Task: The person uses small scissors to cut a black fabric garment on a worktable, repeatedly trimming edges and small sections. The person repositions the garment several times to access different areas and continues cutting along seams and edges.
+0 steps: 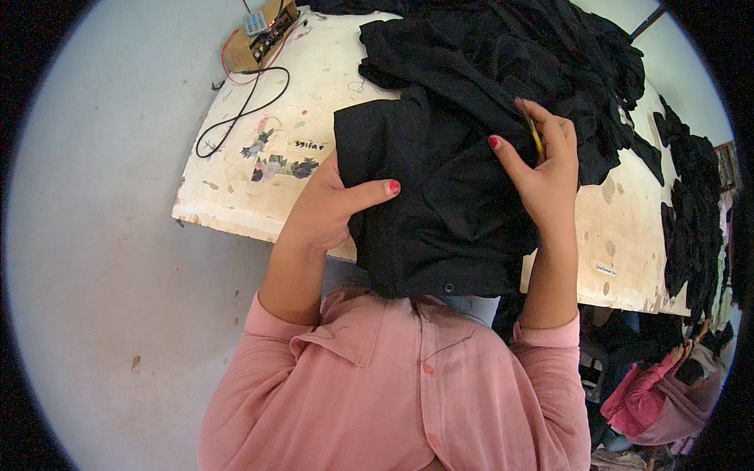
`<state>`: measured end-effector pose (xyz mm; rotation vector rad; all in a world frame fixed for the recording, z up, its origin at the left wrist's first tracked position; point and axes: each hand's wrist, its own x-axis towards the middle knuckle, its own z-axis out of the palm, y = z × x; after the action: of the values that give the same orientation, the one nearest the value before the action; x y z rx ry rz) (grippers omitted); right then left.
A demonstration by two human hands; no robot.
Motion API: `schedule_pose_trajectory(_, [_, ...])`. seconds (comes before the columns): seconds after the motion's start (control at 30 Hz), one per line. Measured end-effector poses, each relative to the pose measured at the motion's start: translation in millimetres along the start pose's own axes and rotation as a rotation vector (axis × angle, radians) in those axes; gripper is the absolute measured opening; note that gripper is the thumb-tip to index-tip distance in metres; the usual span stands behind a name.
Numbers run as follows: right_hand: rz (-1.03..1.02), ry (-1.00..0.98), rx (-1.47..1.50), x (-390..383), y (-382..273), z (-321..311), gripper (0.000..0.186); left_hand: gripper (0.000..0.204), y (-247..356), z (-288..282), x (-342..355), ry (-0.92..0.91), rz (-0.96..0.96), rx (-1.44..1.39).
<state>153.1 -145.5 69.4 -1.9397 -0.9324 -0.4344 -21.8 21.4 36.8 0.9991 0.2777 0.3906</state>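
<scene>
A black garment [440,204] is spread in front of me, its near edge hanging over the table's front edge. A small round button or eyelet [448,288] shows near its lower hem. My left hand [334,196] grips its left side, thumb on top and fingers hidden underneath. At the garment's right side my right hand [546,157] is curled around small yellow-handled thread snips [539,142], whose thin blade lies partly behind the fingers. The right thumb points towards the cloth; whether it presses on it I cannot tell.
More black garments [503,55] lie heaped on the pale, stained table [236,188]. A box-like device [259,39] with a black cable [243,118] sits at the far left. Black cloths [695,212] hang on the right. Another person [644,400] is at the lower right.
</scene>
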Motion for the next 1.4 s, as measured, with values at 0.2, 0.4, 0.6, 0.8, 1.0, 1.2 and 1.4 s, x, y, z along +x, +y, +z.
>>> schedule_pose_trajectory(0.2, [-0.273,-0.045,0.009,-26,-36,-8,0.026,0.061,3,1,0,-0.097,-0.003,-0.03])
schedule_pose_trajectory(0.4, [-0.197,-0.212,0.219,-46,-50,2,0.029,0.063,3,6,0,-0.121,0.018,0.085])
schedule_pose_trajectory(0.6, [-0.193,-0.28,0.229,-39,-48,9,0.019,0.06,0,9,-3,-0.116,0.157,0.26])
schedule_pose_trajectory(0.8, [0.475,-0.661,1.174,-37,-26,-5,0.013,0.062,-5,5,2,-0.095,0.171,0.313])
schedule_pose_trajectory(1.0, [0.389,-0.556,1.986,-28,14,-47,0.012,0.063,-7,0,3,-0.056,0.152,0.296])
schedule_pose_trajectory(1.2, [0.425,0.379,0.358,-16,33,-67,0.02,0.065,-5,3,1,-0.063,0.133,0.295])
schedule_pose_trajectory(1.4, [-0.105,-0.341,0.265,-47,-16,-6,0.037,0.074,-3,7,1,-0.16,0.105,0.284])
